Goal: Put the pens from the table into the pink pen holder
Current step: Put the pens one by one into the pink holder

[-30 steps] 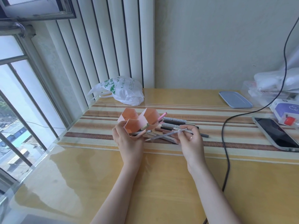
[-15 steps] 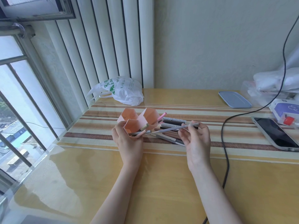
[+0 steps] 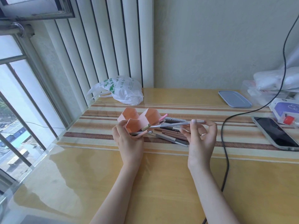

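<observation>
The pink pen holder [image 3: 145,118] with hexagonal compartments lies tilted on the striped cloth, its openings facing me. My left hand [image 3: 128,141] grips its near compartment. A few pens poke out of that compartment. My right hand [image 3: 199,136] pinches a grey pen [image 3: 173,124] by its far end, holding it nearly level above the table with its tip close to the holder's near opening. Several more pens [image 3: 171,135] lie in a pile on the cloth just right of the holder, under the held pen.
A white plastic bag [image 3: 119,91] sits at the back left. A blue lid [image 3: 234,99], a phone [image 3: 275,133], a purple box [image 3: 286,109] and a black cable [image 3: 224,143] are on the right. The window and the table's glass edge are on the left.
My right hand has lifted the grey pen off the pile and slid its grip toward the pen's far end, pushing the tip closer to the holder. The left hand has stayed on the holder.
</observation>
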`<state>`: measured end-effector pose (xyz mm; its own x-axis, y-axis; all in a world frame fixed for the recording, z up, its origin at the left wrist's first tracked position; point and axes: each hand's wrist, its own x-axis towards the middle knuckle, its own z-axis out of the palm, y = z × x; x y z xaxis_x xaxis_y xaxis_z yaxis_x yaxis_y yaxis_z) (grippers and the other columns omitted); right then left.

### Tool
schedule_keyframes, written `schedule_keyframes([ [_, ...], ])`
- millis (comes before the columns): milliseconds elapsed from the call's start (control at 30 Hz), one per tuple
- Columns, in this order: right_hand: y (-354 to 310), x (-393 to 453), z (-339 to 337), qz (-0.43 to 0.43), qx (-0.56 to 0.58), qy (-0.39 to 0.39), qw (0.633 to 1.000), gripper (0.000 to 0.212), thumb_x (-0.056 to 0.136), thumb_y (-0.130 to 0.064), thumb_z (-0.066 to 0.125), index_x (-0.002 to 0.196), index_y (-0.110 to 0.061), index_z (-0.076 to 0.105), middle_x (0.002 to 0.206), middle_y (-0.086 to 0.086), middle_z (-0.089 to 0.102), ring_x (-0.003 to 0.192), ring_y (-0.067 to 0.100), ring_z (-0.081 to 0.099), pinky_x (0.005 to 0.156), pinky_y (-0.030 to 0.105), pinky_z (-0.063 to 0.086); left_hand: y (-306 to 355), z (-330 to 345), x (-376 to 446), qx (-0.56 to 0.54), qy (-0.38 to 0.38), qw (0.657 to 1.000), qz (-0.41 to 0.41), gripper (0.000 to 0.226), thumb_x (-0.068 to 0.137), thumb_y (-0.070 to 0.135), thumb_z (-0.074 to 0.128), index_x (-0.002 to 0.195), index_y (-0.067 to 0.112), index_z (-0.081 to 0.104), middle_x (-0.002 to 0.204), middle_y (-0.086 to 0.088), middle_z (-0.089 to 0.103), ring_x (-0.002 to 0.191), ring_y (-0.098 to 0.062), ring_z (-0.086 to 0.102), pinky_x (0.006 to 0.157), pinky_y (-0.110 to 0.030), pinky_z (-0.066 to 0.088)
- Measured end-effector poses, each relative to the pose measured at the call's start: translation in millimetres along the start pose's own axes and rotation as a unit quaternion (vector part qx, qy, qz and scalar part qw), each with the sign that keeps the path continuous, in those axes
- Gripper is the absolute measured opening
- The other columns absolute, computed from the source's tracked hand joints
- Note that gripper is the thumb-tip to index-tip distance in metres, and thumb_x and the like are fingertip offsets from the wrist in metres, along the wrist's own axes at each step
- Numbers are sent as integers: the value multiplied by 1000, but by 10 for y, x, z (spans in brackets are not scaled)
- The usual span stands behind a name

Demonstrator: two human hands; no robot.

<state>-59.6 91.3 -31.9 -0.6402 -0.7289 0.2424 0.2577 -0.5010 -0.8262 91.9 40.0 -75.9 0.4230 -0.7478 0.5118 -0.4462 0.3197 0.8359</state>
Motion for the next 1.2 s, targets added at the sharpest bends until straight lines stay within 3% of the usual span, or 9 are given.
schedule_keyframes([
  [133,-6,-66,42,-51,-21,-30,998,21,91,0,57,95,-18,46,91,11,56,83,10,63,65,26,57,14,-3,-5,-5,-3,1000,2,62,64,-7,71,115,16,45,109,0,41,100,-8,32,75,-15,27],
  [233,-21,-80,29,-98,-25,1,995,24,91,-1,56,98,-21,46,96,10,55,88,8,63,66,27,58,9,-6,-6,-6,-1,1000,2,62,64,-7,71,115,18,44,108,2,40,100,-9,34,76,-16,28],
  [333,-24,-79,4,-134,-14,29,990,26,93,-7,56,101,-30,47,101,19,55,98,42,62,67,36,59,2,-4,-5,-4,-2,1000,0,63,64,-8,69,115,18,44,108,2,40,100,-10,34,76,-17,28],
  [400,-32,-81,3,-150,-8,42,988,25,94,-7,55,102,-28,46,102,20,55,96,51,59,65,39,59,9,-3,-6,-4,-3,1000,-3,63,63,-8,68,115,18,44,107,3,40,99,-10,34,76,-16,27],
  [600,-96,-104,17,-153,6,35,988,22,96,-2,49,103,-21,38,93,5,60,86,38,68,60,36,57,6,-7,-9,-2,-9,1000,-4,63,63,-8,68,115,19,44,109,2,42,102,-11,35,79,-19,29],
  [733,-83,-144,65,-142,-24,-1,990,31,93,1,52,103,-25,39,95,25,61,85,34,69,61,38,59,13,-8,-17,4,-16,1000,4,63,63,-9,66,116,17,44,110,1,42,102,-10,35,81,-21,30],
  [900,19,-131,27,-161,-94,-5,982,34,90,-3,60,90,-37,55,89,20,67,85,29,70,61,39,60,15,0,-22,7,-19,1000,9,64,63,-10,66,116,19,44,110,3,41,103,-13,36,81,-20,29],
  [1033,232,-96,-15,-171,-246,-86,950,15,90,-3,59,79,-13,58,77,2,69,75,16,72,59,39,59,9,9,-30,16,-30,999,20,66,62,-5,73,117,18,44,109,4,40,104,-16,37,83,-24,30],
  [1200,326,-90,-31,-174,-354,-128,910,5,86,-4,65,84,-8,67,80,-3,71,73,10,66,65,8,45,-8,16,-30,19,-27,999,24,69,60,-9,68,117,20,42,109,4,39,102,-15,35,87,-31,34],
])
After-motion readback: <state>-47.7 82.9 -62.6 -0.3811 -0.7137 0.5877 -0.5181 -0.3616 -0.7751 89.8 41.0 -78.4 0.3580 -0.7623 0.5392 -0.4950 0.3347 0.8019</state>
